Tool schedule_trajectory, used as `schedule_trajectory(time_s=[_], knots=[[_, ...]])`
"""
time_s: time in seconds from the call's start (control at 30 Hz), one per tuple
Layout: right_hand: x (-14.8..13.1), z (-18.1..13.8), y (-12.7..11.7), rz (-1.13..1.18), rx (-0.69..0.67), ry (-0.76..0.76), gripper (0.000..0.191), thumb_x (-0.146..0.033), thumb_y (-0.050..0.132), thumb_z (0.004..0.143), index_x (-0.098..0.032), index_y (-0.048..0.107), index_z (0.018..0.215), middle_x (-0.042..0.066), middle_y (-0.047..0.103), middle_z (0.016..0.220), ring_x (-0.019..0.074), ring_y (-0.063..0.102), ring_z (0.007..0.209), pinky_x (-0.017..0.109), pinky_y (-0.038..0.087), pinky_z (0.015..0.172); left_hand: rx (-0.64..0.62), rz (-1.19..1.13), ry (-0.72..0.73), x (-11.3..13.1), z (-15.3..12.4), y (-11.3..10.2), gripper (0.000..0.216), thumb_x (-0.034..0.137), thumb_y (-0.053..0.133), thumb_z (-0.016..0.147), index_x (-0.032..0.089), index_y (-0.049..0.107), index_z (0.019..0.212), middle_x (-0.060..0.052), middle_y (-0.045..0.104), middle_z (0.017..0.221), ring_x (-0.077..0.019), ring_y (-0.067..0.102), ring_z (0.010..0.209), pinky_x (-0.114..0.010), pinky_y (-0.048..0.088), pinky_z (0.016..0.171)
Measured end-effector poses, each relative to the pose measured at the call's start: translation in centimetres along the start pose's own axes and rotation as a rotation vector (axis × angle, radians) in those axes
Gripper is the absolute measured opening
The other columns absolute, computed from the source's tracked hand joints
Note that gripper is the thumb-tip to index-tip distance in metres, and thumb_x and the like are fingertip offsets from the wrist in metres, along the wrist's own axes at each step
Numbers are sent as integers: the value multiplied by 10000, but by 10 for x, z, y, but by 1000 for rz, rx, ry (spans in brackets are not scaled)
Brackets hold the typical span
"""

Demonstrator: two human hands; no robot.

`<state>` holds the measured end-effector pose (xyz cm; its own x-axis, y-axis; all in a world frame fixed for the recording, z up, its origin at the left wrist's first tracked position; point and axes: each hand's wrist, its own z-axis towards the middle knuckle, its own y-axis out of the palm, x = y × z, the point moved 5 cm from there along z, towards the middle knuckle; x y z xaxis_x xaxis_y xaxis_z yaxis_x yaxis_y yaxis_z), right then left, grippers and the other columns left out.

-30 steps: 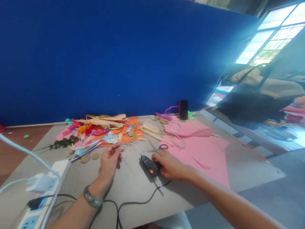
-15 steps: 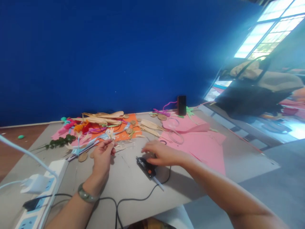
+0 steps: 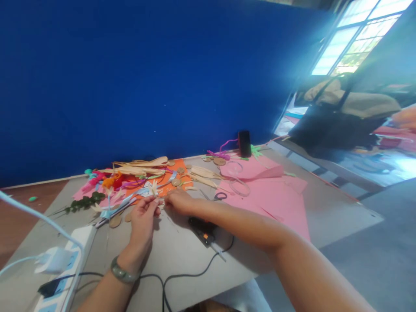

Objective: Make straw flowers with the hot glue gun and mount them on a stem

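My left hand [image 3: 145,213], with a bracelet on its wrist, pinches a small piece of pale, straw-like strips [image 3: 152,188] that fans out above the fingertips. Close beside it, my right hand [image 3: 178,201] has its fingers curled together over the pale scraps. Whatever those fingers grip is too small or hidden to make out. Beneath my right forearm a black glue gun [image 3: 202,232] lies on the table, partly covered, a pale glue stick [image 3: 218,251] protruding from its rear. Scissors with dark handles [image 3: 220,196] rest beyond that forearm.
A white power strip [image 3: 78,255] with plugged-in cords is at the left. Orange paper [image 3: 177,167], bundles of pale strips [image 3: 203,173] and wooden discs [image 3: 219,160] lie behind the hands. Pink paper [image 3: 276,203] covers the right side; a black phone-like object [image 3: 244,144] leans on the blue wall.
My right hand has moved left from over the glue gun to beside my left hand, and its fingers have closed. My left hand still holds the pale piece. The view has shifted slightly.
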<state>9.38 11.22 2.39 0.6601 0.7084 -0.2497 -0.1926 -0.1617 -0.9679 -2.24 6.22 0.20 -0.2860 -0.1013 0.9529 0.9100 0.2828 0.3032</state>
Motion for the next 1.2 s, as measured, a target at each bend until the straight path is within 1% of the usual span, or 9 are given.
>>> schedule_trajectory(time_s=[0.17, 0.37, 0.57, 0.6, 0.7, 0.83, 0.97, 1.1, 1.2], knots=[[25, -18, -23, 2, 57, 63, 166, -149, 530, 802, -149, 680, 874, 71, 708, 890, 187, 597, 832, 271, 370, 726, 25, 44, 39, 3, 3, -2, 250, 305, 706, 704, 149, 612, 876, -22, 687, 717, -68, 509, 497, -185, 400, 480], [64, -46, -51, -29, 33, 196, 162, -116, 558, 747, -166, 712, 736, 63, 721, 749, 181, 605, 716, 260, 368, 673, 48, 91, 64, 0, 8, -5, 278, 325, 701, 696, 148, 614, 892, -36, 688, 721, -84, 515, 479, -194, 404, 439], [66, -58, -64, -47, 95, 308, 204, -296, 578, 813, -147, 717, 818, 77, 715, 752, 205, 613, 722, 294, 372, 717, 58, 92, 96, 5, 8, -6, 274, 329, 701, 694, 155, 624, 891, -37, 687, 718, -90, 522, 486, -198, 406, 449], [63, -58, -64, -39, 103, 295, 198, -268, 601, 789, -153, 713, 907, 79, 724, 832, 212, 618, 773, 296, 373, 735, 68, 90, 108, 8, 9, -7, 270, 330, 699, 694, 156, 626, 889, -34, 686, 720, -91, 522, 488, -201, 409, 454], [46, -53, -58, 52, 100, 163, 384, -161, 651, 709, -180, 664, 1092, 70, 706, 1034, 211, 612, 903, 281, 380, 774, 98, 68, 135, 12, 13, -12, 272, 328, 700, 687, 159, 628, 889, -22, 683, 720, -89, 518, 491, -203, 406, 466], [20, -36, -39, 165, 57, 18, 237, -181, 640, 742, -157, 701, 970, 41, 716, 859, 165, 611, 761, 254, 390, 725, 87, 37, 112, 12, 14, -11, 270, 319, 707, 683, 153, 622, 880, -18, 681, 710, -80, 505, 481, -195, 391, 464], [1, -15, -17, 70, 29, -4, 276, -273, 673, 743, -168, 694, 997, 49, 707, 850, 189, 604, 813, 275, 382, 739, 36, 54, 111, 15, 8, -5, 255, 327, 696, 709, 147, 625, 876, -17, 668, 698, -77, 505, 487, -192, 397, 469], [-2, -5, -3, -15, -7, 29, 129, -186, 615, 760, -131, 715, 820, 96, 708, 841, 203, 609, 800, 288, 377, 736, 38, 69, 109, 16, 7, -4, 275, 353, 702, 704, 151, 627, 875, -4, 648, 685, -83, 504, 488, -198, 398, 465], [6, -8, -5, -21, -9, 54, 143, -140, 561, 774, -132, 704, 775, 88, 709, 804, 197, 612, 777, 290, 373, 734, 49, 58, 119, 15, 9, -6, 262, 343, 704, 704, 152, 624, 865, 11, 633, 656, -80, 499, 480, -192, 387, 461]])
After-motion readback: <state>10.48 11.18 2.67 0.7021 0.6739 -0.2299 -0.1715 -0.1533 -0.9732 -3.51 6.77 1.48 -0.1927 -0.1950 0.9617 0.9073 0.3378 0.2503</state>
